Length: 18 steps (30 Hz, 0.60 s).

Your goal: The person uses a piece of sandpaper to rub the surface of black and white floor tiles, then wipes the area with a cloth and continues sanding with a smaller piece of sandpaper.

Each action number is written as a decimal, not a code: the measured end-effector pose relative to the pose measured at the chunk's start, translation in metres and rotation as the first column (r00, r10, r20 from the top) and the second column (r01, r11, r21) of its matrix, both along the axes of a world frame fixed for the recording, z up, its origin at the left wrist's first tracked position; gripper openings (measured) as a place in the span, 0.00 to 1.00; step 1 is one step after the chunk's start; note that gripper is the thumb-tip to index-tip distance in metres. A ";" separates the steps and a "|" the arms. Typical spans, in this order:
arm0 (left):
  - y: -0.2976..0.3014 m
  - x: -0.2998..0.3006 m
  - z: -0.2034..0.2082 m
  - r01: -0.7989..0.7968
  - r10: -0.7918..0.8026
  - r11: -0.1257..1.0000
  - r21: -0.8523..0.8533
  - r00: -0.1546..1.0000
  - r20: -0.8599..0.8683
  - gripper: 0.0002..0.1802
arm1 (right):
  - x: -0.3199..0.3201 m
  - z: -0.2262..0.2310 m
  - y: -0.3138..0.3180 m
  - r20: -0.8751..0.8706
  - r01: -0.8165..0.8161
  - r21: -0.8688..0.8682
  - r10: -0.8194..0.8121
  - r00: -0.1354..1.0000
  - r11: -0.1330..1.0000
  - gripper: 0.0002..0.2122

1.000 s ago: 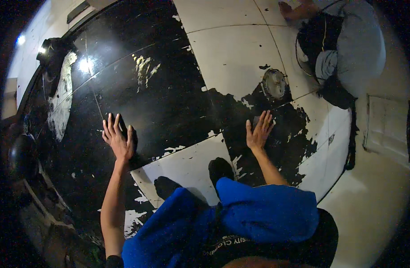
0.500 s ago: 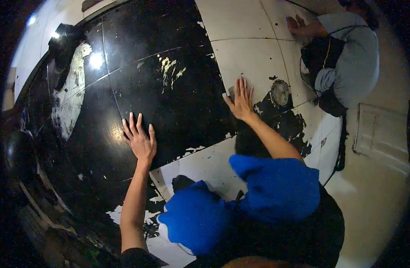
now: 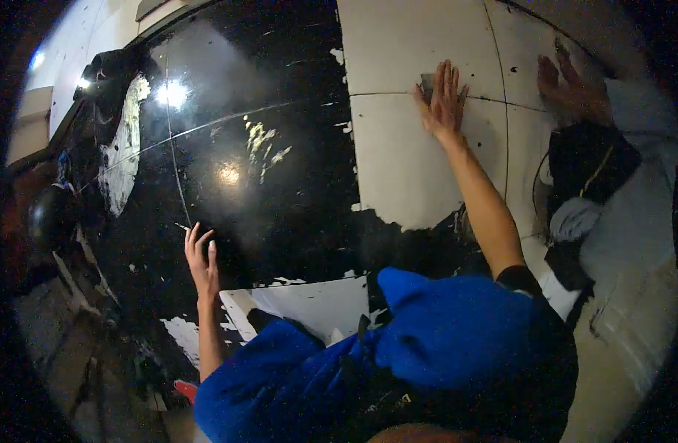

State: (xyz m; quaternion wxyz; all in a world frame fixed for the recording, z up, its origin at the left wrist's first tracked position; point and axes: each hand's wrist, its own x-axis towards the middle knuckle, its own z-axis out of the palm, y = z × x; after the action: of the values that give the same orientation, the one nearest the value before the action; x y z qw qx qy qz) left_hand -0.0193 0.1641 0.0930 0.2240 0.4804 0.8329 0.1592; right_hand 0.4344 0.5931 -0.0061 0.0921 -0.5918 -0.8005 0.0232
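My right hand (image 3: 444, 100) lies stretched out on the white tiled floor (image 3: 398, 159), its arm reaching far forward. A small grey flat piece (image 3: 427, 83) shows between its thumb and fingers, partly covered by the hand; its exact kind is unclear. Off to the left, my left hand (image 3: 201, 258) rests on the shiny black-coated floor (image 3: 280, 214), fingers long and slightly apart. By its fingertips shows a thin pale line (image 3: 182, 226), too small to identify. Ragged white flecks mark the edge between the black coating and the white tiles.
Another person's hand (image 3: 572, 85) is on the floor at the right, beside a dark cloth (image 3: 594, 162). Pale scraped patches (image 3: 125, 151) break the black surface at the left. Blue clothing (image 3: 435, 332) covers my bent legs. A small red thing (image 3: 185, 390) lies at the lower left.
My right hand has slid forward over the white tiles with the grey flat piece. My left hand has drawn back a little, and the whole view has shifted.
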 end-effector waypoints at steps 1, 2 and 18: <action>-0.005 0.005 0.007 -0.057 0.057 0.996 -0.064 0.998 0.000 0.20 | 0.002 -0.003 0.018 -0.005 -0.028 0.016 0.028 1.000 0.999 0.46; -0.007 0.010 0.011 -0.111 0.112 0.985 -0.129 0.994 -0.003 0.20 | 0.007 -0.005 0.040 0.016 -0.027 0.038 0.027 1.000 0.999 0.45; 0.312 0.137 -0.034 -0.053 0.026 0.997 -0.050 0.899 -0.438 0.42 | 0.088 0.029 0.051 -0.070 -0.203 -0.167 0.193 0.979 0.965 0.43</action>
State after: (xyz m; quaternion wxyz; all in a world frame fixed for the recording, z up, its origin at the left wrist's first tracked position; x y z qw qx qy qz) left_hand 0.1176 0.4762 0.0585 0.0428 0.4797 0.8760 0.0265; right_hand 0.5227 0.6439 0.0234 0.0588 -0.5138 -0.8478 0.1173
